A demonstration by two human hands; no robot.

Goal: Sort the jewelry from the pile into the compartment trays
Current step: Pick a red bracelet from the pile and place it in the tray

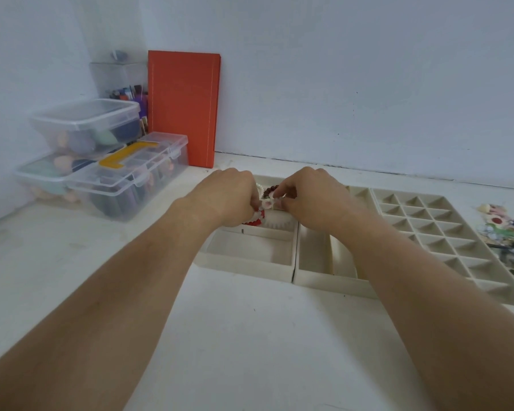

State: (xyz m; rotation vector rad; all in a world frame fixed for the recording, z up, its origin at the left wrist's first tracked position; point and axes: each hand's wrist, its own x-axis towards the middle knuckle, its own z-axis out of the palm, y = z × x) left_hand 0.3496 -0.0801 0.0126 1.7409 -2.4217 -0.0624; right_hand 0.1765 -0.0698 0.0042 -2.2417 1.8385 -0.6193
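Both hands meet over the left tray point(250, 264): left hand point(230, 197) and right hand point(307, 194) each pinch tangled bracelets point(267, 200). Better to tease 1 strand free slowly, without tugging. The pile point(505, 232) lies at 3 o'clock.

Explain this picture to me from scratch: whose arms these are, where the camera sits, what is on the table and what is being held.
No machine here: a person wears a camera on the head, looking forward and down, so both bare arms reach in from below. The left hand and right hand meet over a cream tray, fingers pinching beaded bracelets: red, brown and pale beads show, though the hands hide most of them. To the right lie a second tray and a grid tray of small compartments, then the jewelry pile. At the back left stand clear plastic boxes and an orange book against the wall.
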